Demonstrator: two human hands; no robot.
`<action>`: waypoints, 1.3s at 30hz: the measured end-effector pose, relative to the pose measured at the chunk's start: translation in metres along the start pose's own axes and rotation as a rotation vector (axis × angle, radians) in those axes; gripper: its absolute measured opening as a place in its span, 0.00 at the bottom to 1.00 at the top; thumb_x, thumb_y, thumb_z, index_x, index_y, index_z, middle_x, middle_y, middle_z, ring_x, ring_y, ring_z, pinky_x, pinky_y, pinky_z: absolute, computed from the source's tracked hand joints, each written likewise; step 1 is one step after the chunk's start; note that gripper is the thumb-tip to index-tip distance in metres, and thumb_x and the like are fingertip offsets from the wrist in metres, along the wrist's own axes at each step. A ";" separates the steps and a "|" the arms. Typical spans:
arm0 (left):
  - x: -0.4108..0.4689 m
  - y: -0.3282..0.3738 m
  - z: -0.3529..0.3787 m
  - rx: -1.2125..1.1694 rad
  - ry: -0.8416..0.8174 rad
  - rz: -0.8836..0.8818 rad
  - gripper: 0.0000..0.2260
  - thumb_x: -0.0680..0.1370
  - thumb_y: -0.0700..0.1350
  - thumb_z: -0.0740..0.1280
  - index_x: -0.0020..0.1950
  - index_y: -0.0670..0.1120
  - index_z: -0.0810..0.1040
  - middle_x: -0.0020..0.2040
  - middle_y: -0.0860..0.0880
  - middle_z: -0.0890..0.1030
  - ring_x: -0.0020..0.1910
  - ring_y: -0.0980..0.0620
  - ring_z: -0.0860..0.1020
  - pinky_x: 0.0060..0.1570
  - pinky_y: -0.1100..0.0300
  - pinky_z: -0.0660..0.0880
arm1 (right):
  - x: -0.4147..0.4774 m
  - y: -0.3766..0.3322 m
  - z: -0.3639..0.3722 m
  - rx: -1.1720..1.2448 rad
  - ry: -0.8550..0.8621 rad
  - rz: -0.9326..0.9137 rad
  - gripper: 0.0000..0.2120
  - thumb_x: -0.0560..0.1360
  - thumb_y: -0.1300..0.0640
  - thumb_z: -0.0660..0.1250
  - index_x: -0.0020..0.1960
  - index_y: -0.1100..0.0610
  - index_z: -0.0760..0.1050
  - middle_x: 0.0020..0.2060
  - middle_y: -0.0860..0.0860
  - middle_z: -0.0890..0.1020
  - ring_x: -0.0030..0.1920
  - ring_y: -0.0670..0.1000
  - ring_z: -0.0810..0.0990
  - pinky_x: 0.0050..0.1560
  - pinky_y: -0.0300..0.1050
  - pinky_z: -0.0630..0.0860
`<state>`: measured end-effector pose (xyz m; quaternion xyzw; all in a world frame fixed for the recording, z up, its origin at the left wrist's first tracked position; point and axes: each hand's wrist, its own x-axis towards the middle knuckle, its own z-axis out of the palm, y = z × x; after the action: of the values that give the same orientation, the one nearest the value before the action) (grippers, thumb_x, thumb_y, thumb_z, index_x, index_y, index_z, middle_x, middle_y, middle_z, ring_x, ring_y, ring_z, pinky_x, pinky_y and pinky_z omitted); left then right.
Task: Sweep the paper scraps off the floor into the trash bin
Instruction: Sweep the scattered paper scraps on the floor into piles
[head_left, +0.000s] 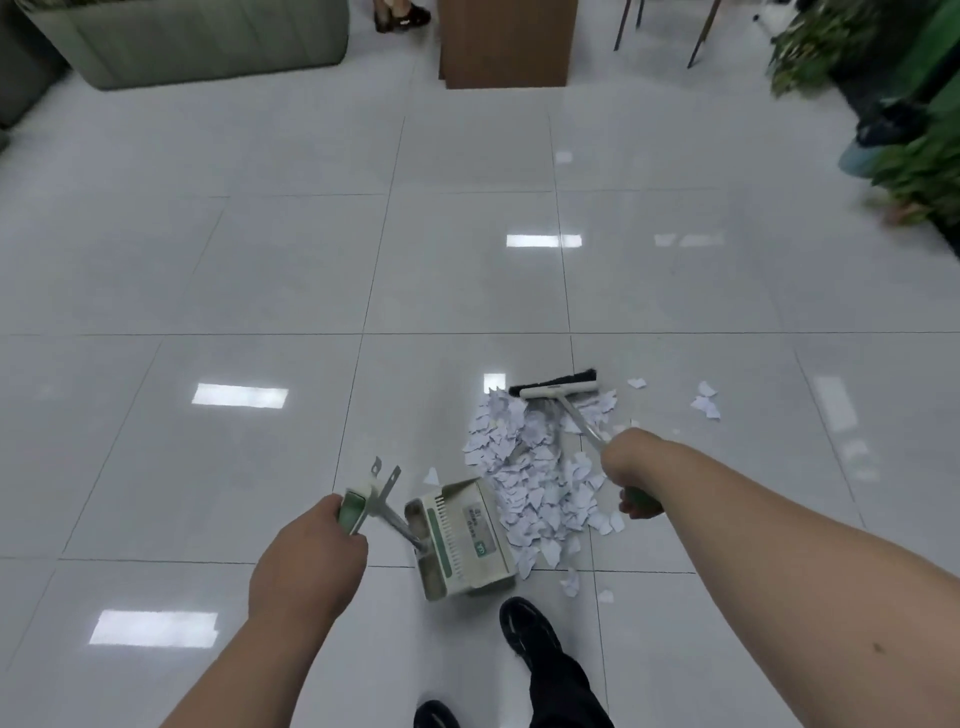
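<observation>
Scraps (535, 467) lay heaped on the floor (260, 260) betw. the broom (558, 387) head at the pile's far edge and the dustpan (462, 540) touching its near-left edge. A few strays (705, 402) sat apart, off to the right. Step in hand, I'd judge: gathering into the pan, w/ binning not begun, as no bin was in view. Next move calls for a short pull toward the pan w/o scattering, then a pass for the strays. Left hand (306, 561) was curled round the pan's green handle; right hand (631, 467) was wrapped round the broom's green grip.
</observation>
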<state>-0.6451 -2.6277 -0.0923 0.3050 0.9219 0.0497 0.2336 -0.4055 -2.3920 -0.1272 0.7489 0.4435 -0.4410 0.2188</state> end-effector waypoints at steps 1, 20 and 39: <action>-0.003 -0.001 -0.004 -0.001 0.000 0.021 0.04 0.74 0.40 0.60 0.41 0.48 0.71 0.34 0.49 0.78 0.34 0.48 0.76 0.33 0.57 0.70 | -0.010 0.012 0.005 0.049 -0.007 0.032 0.16 0.83 0.60 0.57 0.68 0.65 0.69 0.41 0.62 0.79 0.36 0.56 0.79 0.39 0.48 0.78; -0.051 -0.018 -0.017 -0.028 -0.022 0.311 0.04 0.74 0.39 0.61 0.41 0.47 0.71 0.34 0.48 0.78 0.34 0.47 0.76 0.31 0.58 0.67 | -0.108 0.199 0.042 0.152 0.038 -0.002 0.15 0.76 0.63 0.63 0.62 0.59 0.68 0.44 0.56 0.75 0.37 0.57 0.80 0.47 0.47 0.82; -0.071 0.167 0.057 0.100 -0.046 0.268 0.05 0.73 0.39 0.61 0.40 0.48 0.73 0.34 0.49 0.78 0.34 0.48 0.76 0.33 0.58 0.69 | 0.078 0.238 -0.125 0.304 0.062 0.136 0.08 0.79 0.61 0.60 0.56 0.63 0.72 0.35 0.58 0.78 0.24 0.53 0.77 0.21 0.36 0.70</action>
<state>-0.4789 -2.5368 -0.0750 0.4377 0.8686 0.0277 0.2304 -0.1263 -2.3874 -0.1445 0.8149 0.3266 -0.4639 0.1184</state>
